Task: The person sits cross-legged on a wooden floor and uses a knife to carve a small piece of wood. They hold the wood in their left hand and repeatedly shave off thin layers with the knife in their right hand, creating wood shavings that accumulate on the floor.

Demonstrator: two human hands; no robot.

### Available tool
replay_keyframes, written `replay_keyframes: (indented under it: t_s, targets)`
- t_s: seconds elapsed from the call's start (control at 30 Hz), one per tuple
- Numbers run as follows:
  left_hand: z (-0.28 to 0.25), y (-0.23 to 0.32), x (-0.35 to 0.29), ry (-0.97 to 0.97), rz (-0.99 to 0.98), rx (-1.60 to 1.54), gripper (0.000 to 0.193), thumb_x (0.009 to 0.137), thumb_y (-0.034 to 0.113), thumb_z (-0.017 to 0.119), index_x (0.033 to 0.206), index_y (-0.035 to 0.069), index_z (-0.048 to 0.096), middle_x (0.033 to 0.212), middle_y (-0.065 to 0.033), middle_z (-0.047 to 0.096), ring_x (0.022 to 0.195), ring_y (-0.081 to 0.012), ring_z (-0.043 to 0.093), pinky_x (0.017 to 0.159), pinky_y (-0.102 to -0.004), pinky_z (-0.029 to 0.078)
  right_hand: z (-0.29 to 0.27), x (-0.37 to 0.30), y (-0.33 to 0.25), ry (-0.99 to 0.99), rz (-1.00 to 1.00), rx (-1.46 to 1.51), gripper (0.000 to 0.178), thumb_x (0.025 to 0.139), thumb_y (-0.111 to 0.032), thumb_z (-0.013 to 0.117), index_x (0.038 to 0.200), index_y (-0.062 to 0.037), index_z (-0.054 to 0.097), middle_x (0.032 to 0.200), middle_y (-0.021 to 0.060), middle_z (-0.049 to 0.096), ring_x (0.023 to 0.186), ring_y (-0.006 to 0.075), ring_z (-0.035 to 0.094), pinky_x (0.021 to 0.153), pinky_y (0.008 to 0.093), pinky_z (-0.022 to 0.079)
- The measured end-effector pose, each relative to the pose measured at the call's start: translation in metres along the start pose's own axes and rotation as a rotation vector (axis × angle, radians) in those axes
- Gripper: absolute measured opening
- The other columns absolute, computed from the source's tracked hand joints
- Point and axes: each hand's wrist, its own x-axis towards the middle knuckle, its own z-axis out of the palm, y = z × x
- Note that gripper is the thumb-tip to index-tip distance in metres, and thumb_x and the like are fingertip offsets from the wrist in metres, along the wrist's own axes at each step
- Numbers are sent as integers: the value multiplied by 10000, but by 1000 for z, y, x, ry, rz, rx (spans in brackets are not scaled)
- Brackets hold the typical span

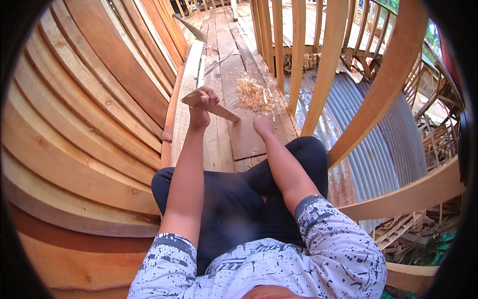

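Observation:
My left hand (205, 99) is closed around a short, flat wooden piece (226, 113), which slants down to the right, its far end close to the floorboards. A wider butt of this wood sticks out to the left of my fingers. My right hand (263, 125) is low over the boards, just right of the piece's lower end and apart from it. It looks curled into a fist, with its fingers turned away, so anything in it is hidden. Beneath both hands lies a plank floor (247, 139), and my bent legs in dark trousers are close behind.
Beyond my right hand lies a heap of wood shavings (254, 94). Tall boards (89, 124) line the left side, and a long pale strip (201, 72) lies near them. A broom (191, 28) is farther off. On the right, wooden balusters (323, 74) stand above a corrugated metal roof (368, 134).

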Motion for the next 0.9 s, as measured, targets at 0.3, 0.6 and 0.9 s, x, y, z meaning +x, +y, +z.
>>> replay_keyframes:
  t_s: [0.3, 0.6, 0.9]
  targets:
    - [23, 1, 20, 153, -27, 30, 321, 887, 363, 734, 853, 88, 573, 684, -4, 515, 637, -127, 505, 617, -291, 431, -25, -53, -81, 154, 143, 226, 529, 983, -386, 440, 1149, 69, 654, 1204, 312, 631, 1187, 424, 595, 996, 481, 467]
    - [30, 0, 17, 225, -11, 71, 246, 902, 272, 702, 805, 96, 560, 686, -1, 527, 572, -113, 473, 569, -281, 406, -27, -75, -111, 146, 179, 334, 500, 965, -351, 479, 1147, 83, 646, 1226, 309, 623, 1183, 416, 601, 992, 464, 478]
    - [70, -8, 13, 87, -30, 228, 377, 866, 414, 732, 786, 78, 581, 710, -11, 566, 634, -117, 524, 599, -272, 416, -34, -65, -93, 203, 200, 239, 525, 975, -381, 464, 1164, 76, 642, 1213, 300, 634, 1170, 427, 603, 986, 473, 471]
